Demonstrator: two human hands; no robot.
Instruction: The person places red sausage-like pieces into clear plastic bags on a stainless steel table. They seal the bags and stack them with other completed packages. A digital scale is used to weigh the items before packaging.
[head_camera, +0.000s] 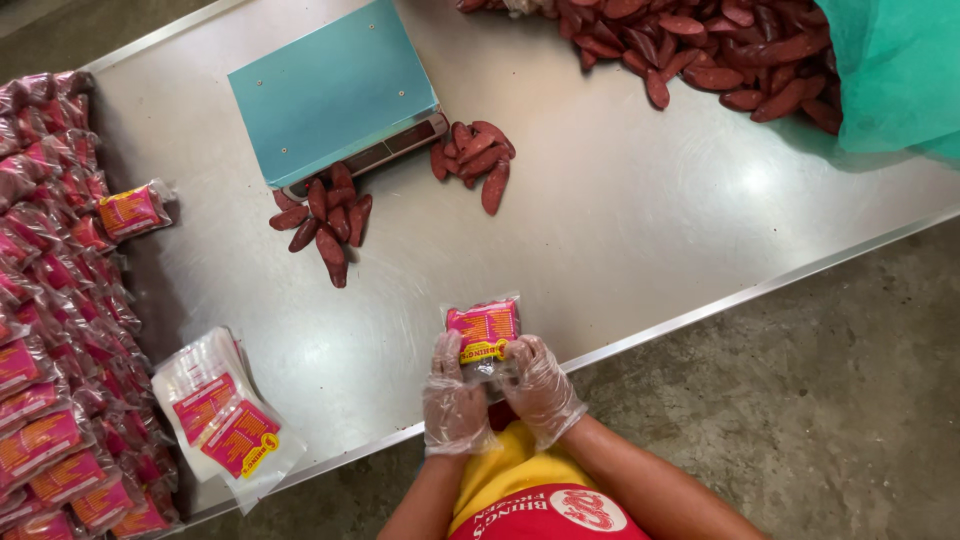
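Note:
Both my hands wear clear plastic gloves and grip one small clear packet (483, 328) with a pink and yellow label, held over the near edge of the steel table (620, 220). My left hand (452, 398) pinches its lower left corner. My right hand (540, 385) pinches its lower right corner. Dark red sausages show through the packet. Two small heaps of loose red sausages lie farther out: one heap (325, 215) in front of the teal scale (335, 95), the other heap (478, 158) to its right.
A big pile of sausages (700, 50) fills the far right, beside a green net cloth (895, 70). Several filled packets (60, 300) are stacked along the left side. A stack of empty labelled bags (225, 420) lies near the front left edge. Concrete floor lies below.

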